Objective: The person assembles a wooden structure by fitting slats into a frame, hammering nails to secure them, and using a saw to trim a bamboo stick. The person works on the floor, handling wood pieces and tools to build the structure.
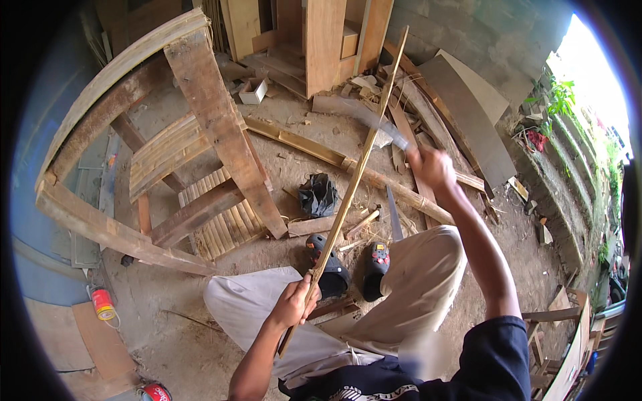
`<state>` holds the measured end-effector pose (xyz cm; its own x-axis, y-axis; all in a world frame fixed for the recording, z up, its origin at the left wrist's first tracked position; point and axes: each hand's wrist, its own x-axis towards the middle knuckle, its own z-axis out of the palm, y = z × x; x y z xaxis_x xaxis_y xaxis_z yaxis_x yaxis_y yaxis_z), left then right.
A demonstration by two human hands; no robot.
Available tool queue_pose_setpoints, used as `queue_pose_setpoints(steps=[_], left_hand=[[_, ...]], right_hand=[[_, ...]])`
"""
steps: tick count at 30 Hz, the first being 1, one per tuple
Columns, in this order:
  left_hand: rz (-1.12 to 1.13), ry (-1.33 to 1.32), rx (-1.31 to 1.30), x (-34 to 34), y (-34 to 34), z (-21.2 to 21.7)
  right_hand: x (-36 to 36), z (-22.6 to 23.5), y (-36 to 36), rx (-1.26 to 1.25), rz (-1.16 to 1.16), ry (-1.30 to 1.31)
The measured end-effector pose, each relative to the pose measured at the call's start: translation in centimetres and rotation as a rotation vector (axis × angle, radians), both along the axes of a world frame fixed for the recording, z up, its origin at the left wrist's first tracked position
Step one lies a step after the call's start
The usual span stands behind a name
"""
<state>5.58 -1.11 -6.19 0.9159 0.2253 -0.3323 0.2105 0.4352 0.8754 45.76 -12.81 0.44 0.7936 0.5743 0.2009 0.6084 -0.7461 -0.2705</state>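
My left hand (294,304) is closed around the lower part of a long, thin bamboo strip (354,180), which slants up and away to the right above my lap. In my right hand (433,167), raised beyond my knee, is the handle of a machete (348,110). Its broad blade is smeared by motion and crosses the strip's upper part; whether the two touch I cannot tell. Under the strip, a thick bamboo pole (301,144) lies on the dirt floor. A narrow grey blade (394,214) rests beside my right knee.
A wooden frame with bamboo slats (217,127) stands at the left. Around my black clogs (376,267) are a black plastic bag (318,195) and wood scraps. Boards (461,120) pile up at the far right, near concrete steps (555,187). A red-and-yellow can (102,304) sits left.
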Motion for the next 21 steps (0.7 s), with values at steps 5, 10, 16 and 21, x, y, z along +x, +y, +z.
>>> queue_pose_setpoints(steps=[5,10,16,21], left_hand=[[0.024,0.009,0.008,-1.1,0.2,-0.1],[-0.036,0.073,-0.042,-2.4,-0.7,-0.6],[-0.033,0.071,-0.094,-4.1,-0.1,-1.8],[-0.087,0.068,-0.076,-5.7,-0.1,-1.9]], right_hand=[[1.4,-0.8,-0.2,-0.163,0.360,-0.205],[2.9,-1.4,0.0,-0.021,-0.060,0.016],[5.2,-1.8,-0.3,0.090,-0.048,-0.026],[10.4,-3.4,-2.2,0.191,-0.083,-0.207]])
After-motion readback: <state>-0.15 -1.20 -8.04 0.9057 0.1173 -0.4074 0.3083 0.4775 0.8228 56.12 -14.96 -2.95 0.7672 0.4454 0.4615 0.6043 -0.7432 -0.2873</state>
